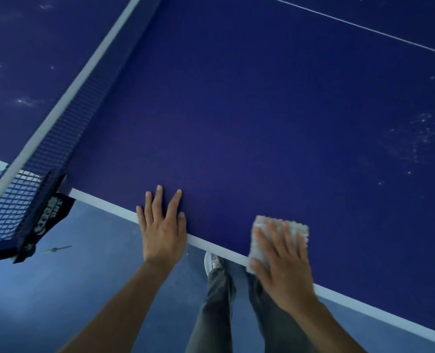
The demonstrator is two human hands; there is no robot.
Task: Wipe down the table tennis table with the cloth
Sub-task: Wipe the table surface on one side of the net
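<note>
The table point(262, 110) fills most of what you can see, a dark blue top running away from the person, who stands at its long side. The net point(66, 123) crosses it on the left and is clamped at the side by its post point(45, 207).

The left hand point(161, 230) lies flat on the near edge, fingers straight and spread and holding nothing. To me it looks like a brace, taking weight so the body can lean over the top.

The right hand point(280, 266) presses down on the cloth point(295, 233) with its fingers laid out fairly straight and a little apart. An open palm like that keeps the whole cloth against the surface. Whether the thumb tucks under the cloth's corner I can't quite tell.

The cloth is a pale, nubbly square on the white border line point(104, 203), one corner hanging just past the rim. That suits a stroke that catches the very edge.

Pale specks point(420, 133) dot the top well to the right, and more lie beyond the net, so I'd say plenty is left to wipe.
</note>
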